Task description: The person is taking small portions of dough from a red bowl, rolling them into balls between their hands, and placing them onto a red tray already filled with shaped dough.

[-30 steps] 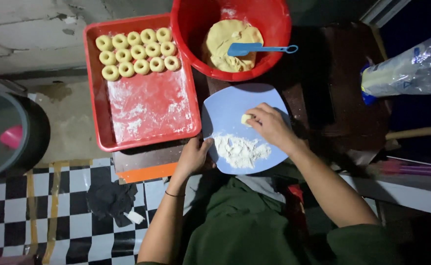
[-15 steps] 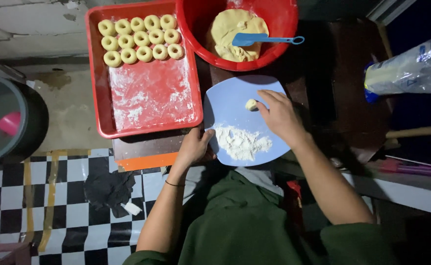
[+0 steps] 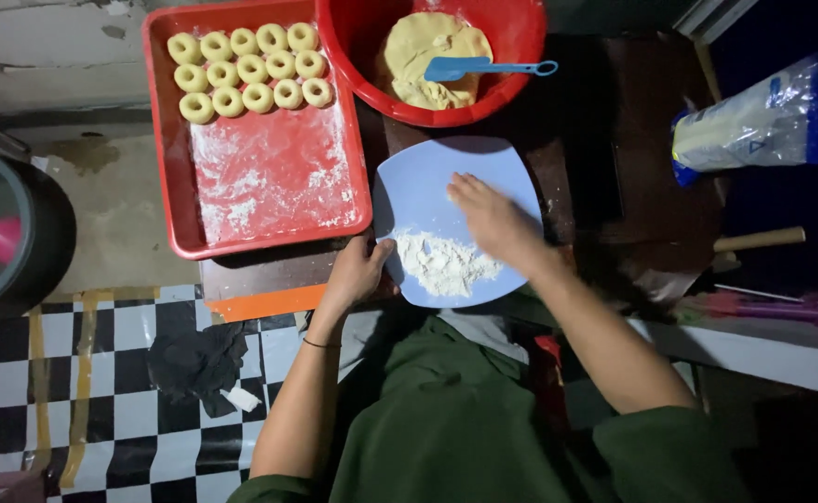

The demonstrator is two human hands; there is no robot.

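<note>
Tabletop plate (image 3: pixel 427 191) under right hand (image 3: pixel 493 219)

Single head view, looking steeply down, near, over blue plate (image 3: pixel 427 191) and red tray (image 3: pixel 269 200).

Flour heap (image 3: pixel 448 262) on plate (image 3: pixel 427 186), tray (image 3: pixel 176 200) left, bowl (image 3: pixel 520 56) behind
</note>
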